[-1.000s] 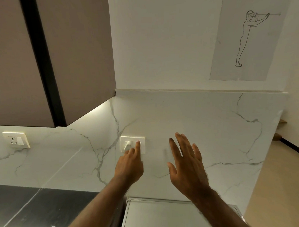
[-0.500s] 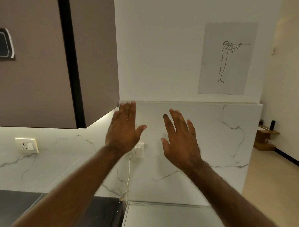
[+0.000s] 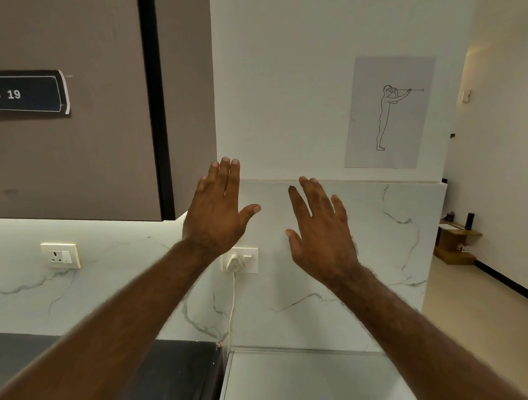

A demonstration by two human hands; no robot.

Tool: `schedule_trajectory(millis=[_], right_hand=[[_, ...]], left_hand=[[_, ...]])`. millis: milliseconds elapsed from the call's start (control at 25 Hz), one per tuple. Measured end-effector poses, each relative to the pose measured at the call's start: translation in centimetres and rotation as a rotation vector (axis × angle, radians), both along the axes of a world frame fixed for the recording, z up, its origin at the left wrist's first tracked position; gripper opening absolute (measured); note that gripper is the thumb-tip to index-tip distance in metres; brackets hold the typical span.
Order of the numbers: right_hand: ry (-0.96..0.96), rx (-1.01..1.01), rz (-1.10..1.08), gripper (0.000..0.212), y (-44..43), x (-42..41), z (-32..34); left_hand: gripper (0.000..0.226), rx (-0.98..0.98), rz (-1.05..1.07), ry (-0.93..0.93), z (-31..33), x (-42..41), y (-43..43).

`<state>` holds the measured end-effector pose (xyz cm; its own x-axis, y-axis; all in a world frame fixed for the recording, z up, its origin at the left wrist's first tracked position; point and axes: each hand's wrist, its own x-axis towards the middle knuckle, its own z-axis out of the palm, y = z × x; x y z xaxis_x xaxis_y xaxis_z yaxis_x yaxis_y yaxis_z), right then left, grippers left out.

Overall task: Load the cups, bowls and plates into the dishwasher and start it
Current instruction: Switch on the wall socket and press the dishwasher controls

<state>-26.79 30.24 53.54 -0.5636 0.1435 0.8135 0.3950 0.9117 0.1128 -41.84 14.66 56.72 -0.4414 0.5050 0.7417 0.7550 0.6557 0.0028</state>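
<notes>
My left hand point(image 3: 216, 211) and my right hand point(image 3: 320, 227) are both raised in front of the marble wall, fingers straight and spread, holding nothing. Just below my left wrist a white wall socket point(image 3: 240, 260) carries a white plug, with a small red light lit on it. A white cord point(image 3: 231, 310) hangs from the plug down behind the white top of the dishwasher point(image 3: 295, 383) at the bottom of the view. No cups, bowls or plates are in sight.
A brown wall cabinet point(image 3: 73, 147) with a "WS 19" label point(image 3: 22, 94) hangs at upper left. A second socket point(image 3: 60, 255) sits on the marble at left, above a dark countertop point(image 3: 173, 379). A line drawing on paper point(image 3: 389, 112) hangs on the wall. A passage opens at right.
My left hand has left the socket switch and risen beside my right hand, fingers spread. The view has tilted up and to the left.
</notes>
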Motion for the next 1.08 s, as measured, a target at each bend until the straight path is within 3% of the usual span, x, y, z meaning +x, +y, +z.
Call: schedule_trajectory(millis=[520, 1080], right_hand=[[-0.016, -0.052, 0.012, 0.085, -2.0, 10.0, 0.8], [-0.138, -0.194, 0.025, 0.086, -7.1, 26.1, -6.9]], left_hand=[[0.091, 0.008, 0.045, 0.053, 0.3, 9.4, -2.4], [0.091, -0.101, 0.049, -0.026, -8.2, 24.6, -8.3]])
